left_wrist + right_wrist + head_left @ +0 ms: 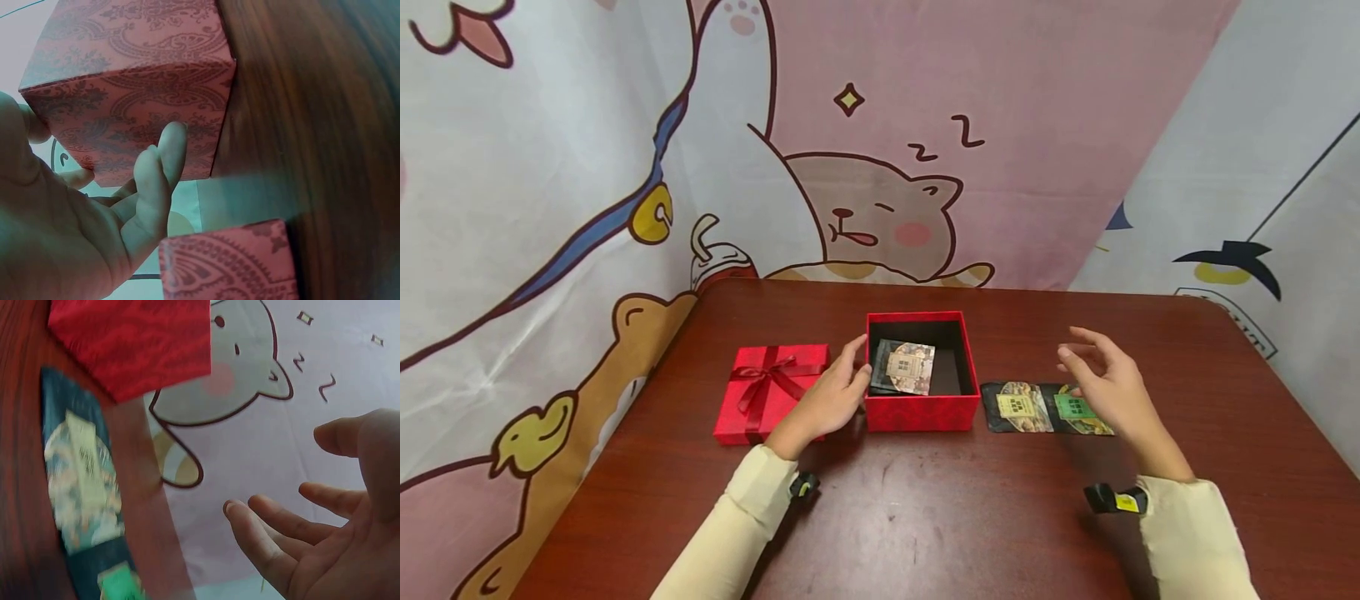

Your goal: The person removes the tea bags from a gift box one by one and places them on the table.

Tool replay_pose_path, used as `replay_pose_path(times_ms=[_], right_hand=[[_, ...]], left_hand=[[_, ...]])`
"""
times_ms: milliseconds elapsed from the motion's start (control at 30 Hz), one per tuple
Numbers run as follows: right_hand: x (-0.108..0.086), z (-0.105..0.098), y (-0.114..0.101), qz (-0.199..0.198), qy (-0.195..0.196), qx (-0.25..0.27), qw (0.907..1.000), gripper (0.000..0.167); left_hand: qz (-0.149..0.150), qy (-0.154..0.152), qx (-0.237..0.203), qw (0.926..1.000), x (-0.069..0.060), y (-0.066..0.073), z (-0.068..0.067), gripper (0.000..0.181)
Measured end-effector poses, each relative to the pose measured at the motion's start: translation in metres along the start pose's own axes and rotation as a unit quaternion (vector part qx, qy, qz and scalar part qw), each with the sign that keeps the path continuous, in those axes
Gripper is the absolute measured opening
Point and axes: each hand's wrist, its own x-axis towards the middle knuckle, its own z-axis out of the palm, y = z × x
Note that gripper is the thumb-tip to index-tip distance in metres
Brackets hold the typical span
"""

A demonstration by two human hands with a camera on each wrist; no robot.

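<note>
An open red patterned box (921, 414) with a dark inside stands at the middle of the table. Inside it, against the left, lies a dark packet with a beige label (910, 367). My left hand (831, 396) is at the box's left wall, fingers extended along it; the left wrist view shows the fingertips at that wall. To the right of the box lie a packet with a yellow label (1018, 408) and one with a green label (1078, 410). Above the green-labelled packet hovers my right hand (1108, 383), its fingers loosely bent and holding nothing.
A red lid with a dark red ribbon bow (771, 387) lies left of the box, partly behind the left hand and wrist. The brown wooden table (917, 517) meets a cartoon-printed cloth (1037, 167) at its back and left edges.
</note>
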Motion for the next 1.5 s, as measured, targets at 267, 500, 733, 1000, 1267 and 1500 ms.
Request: replay_pose_path(times_ms=[267,500,733,1000,1267,1500], right_hand=[[0.007,0.016,-0.024,-0.033,-0.004,0.016,0.9993,0.05],[0.01,0.026,-0.03,-0.038,0.002,0.047,0.9982,0.048],[0.012,0.033,-0.036,-0.042,-0.004,0.056,0.9975,0.047],[0.015,0.043,-0.044,-0.037,-0.022,0.074,0.9963,0.047],[0.02,0.052,-0.048,-0.04,-0.034,0.047,0.9975,0.049],[0.025,0.061,-0.063,-0.048,-0.038,0.026,0.9978,0.048]], left_hand=[[0.004,0.0,0.002,1.0,0.0,0.0,0.001,0.057],[0.007,-0.001,0.009,0.9999,0.003,0.003,0.001,0.057],[0.003,0.0,0.013,0.9999,0.002,0.003,0.001,0.057],[0.003,0.0,0.014,0.9999,0.001,0.002,0.001,0.058],[0.002,0.0,0.013,0.9999,0.001,-0.001,0.002,0.058],[-0.003,0.003,0.009,1.0,0.001,-0.002,0.002,0.057]])
